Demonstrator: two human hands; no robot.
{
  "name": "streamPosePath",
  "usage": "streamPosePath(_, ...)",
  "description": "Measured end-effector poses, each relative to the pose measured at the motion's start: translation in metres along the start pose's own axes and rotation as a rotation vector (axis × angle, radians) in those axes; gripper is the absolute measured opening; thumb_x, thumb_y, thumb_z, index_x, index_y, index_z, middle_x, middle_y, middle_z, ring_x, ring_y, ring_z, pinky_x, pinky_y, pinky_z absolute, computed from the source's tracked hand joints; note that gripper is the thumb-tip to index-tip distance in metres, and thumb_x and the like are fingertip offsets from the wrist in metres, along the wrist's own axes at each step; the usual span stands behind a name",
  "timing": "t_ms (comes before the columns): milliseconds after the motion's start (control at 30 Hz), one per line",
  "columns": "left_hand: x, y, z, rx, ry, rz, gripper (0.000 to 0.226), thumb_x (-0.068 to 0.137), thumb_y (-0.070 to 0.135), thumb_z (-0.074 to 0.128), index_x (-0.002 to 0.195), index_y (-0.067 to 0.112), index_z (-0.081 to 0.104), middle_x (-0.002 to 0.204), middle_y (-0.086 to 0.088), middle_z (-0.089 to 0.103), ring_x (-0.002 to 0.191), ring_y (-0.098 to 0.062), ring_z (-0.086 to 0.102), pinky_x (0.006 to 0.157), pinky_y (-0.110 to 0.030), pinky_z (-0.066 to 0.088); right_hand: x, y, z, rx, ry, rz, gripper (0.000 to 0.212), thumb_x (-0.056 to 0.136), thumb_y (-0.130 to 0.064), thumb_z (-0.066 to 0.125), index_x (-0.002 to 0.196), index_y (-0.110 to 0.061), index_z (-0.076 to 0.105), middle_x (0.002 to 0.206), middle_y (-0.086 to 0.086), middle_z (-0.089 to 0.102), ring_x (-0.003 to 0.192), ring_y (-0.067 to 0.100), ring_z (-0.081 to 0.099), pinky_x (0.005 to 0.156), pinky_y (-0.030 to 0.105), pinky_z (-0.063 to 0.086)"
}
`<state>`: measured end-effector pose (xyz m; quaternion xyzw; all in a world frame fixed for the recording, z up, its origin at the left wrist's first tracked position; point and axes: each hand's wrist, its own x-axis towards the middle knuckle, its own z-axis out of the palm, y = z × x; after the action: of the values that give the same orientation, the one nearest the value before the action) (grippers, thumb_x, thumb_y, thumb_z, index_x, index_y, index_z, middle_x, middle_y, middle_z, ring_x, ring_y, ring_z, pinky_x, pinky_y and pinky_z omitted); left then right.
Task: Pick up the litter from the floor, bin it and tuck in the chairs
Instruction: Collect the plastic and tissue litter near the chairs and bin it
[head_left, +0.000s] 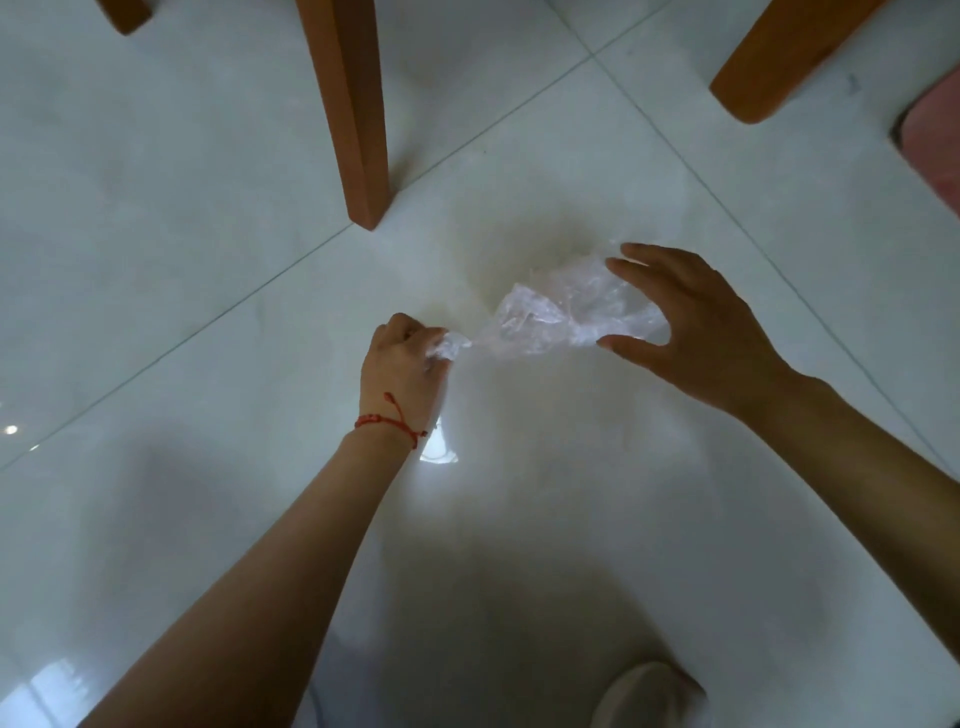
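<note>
A crumpled clear plastic bag (550, 317) hangs just above the white tiled floor in the middle of the view. My left hand (402, 364), with a red string bracelet at the wrist, grips the bag's twisted left end in curled fingers. My right hand (691, 322) is spread around the bag's wider right end, fingers straight, thumb below and fingertips above it, touching or nearly touching the plastic.
A wooden chair leg (358, 119) stands just beyond the bag on the left. Another wooden leg (779, 57) is at the top right, a third (124, 13) at the top left. A pink cushion edge (935, 135) shows at the right. A light shoe (649, 696) is at the bottom.
</note>
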<state>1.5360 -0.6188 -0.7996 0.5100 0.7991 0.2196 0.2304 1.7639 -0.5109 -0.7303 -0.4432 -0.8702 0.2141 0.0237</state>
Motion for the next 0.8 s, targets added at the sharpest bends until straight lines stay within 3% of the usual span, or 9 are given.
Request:
streamPosePath(67,-0.002,-0.003,-0.001,-0.073,0.046,-0.029,0.02,0.071,0.012,0.062,0.087,0.007,0.073,0.081,-0.015,0.063,0.071,-0.025,0.056,0.067,-0.025,0.045,-0.002,-0.006,0.003,-0.012,-0.023,-0.027,0.063,0.081,-0.035,0.067,0.136,-0.017,0.044,0.146,0.004,0.039,0.134,0.017,0.032,0.107,0.031,0.027)
streamPosePath(167,-0.003,-0.001,-0.008,-0.271,0.096,-0.179,0.013,0.072,0.017,0.066,0.077,0.008,0.074,0.062,0.011,0.06,0.057,-0.003,0.049,0.058,-0.003,0.036,0.003,-0.009,0.006,-0.009,-0.06,-0.04,0.064,0.081,-0.034,0.068,0.137,-0.017,0.042,0.148,0.004,0.038,0.136,0.02,0.032,0.108,0.035,0.028)
streamPosePath(267,-0.004,-0.002,-0.01,-0.491,0.086,-0.459,0.015,0.072,0.013,0.072,0.087,0.011,0.074,0.071,0.006,0.066,0.059,0.006,0.056,0.062,-0.004,0.04,0.016,-0.005,0.014,-0.045,-0.118,-0.064,0.072,0.078,-0.035,0.07,0.14,-0.018,0.037,0.152,0.004,0.029,0.141,0.022,0.024,0.111,0.036,0.023)
streamPosePath(333,-0.01,-0.002,-0.008,-0.612,0.084,-0.552,0.021,0.07,0.011,0.074,0.09,0.012,0.072,0.068,0.005,0.068,0.054,0.011,0.055,0.063,-0.01,0.044,0.025,-0.003,0.021,-0.086,-0.161,-0.1,0.082,0.075,-0.036,0.073,0.143,-0.019,0.031,0.155,0.005,0.021,0.144,0.022,0.015,0.113,0.036,0.017)
streamPosePath(433,-0.017,0.001,-0.008,-0.759,0.093,-0.646,0.023,0.069,0.007,0.075,0.089,0.018,0.07,0.052,0.019,0.064,0.063,-0.003,0.06,0.071,-0.017,0.048,0.035,0.003,0.034,-0.139,-0.225,-0.132,0.086,0.073,-0.035,0.075,0.144,-0.021,0.027,0.155,0.005,0.022,0.144,0.023,0.013,0.115,0.036,0.013)
streamPosePath(500,-0.019,0.002,-0.008,-0.82,0.101,-0.689,0.024,0.07,0.007,0.074,0.089,0.02,0.068,0.062,0.01,0.066,0.073,-0.017,0.06,0.082,-0.029,0.05,0.042,0.007,0.044,-0.159,-0.23,-0.147,0.078,0.074,-0.032,0.074,0.141,-0.023,0.034,0.145,0.005,0.041,0.136,0.027,0.032,0.109,0.037,0.025)
streamPosePath(600,-0.019,0.002,-0.009,-0.864,0.11,-0.726,0.023,0.068,0.008,0.076,0.088,0.017,0.069,0.075,-0.002,0.066,0.081,-0.023,0.062,0.09,-0.039,0.051,0.046,0.009,0.05,-0.157,-0.169,-0.064,0.059,0.078,-0.03,0.069,0.131,-0.025,0.045,0.123,0.005,0.059,0.112,0.029,0.052,0.091,0.036,0.038)
streamPosePath(733,-0.019,0.01,-0.017,-0.885,0.104,-0.779,0.025,0.068,0.007,0.076,0.092,0.006,0.07,0.078,-0.003,0.068,0.081,-0.024,0.065,0.089,-0.042,0.051,0.041,-0.007,0.032,0.288,-0.134,0.264,0.042,0.07,-0.033,0.078,0.104,-0.017,0.06,0.101,0.004,0.065,0.094,0.024,0.059,0.077,0.03,0.044)
streamPosePath(800,-0.024,0.019,-0.026,-0.886,0.08,-0.784,0.015,0.069,0.007,0.075,0.084,0.008,0.072,0.07,0.003,0.07,0.079,-0.023,0.066,0.088,-0.042,0.052,0.035,-0.015,0.022,0.453,-0.15,0.389,0.04,0.068,-0.03,0.08,0.101,-0.018,0.062,0.095,-0.002,0.064,0.092,0.017,0.058,0.075,0.026,0.043)
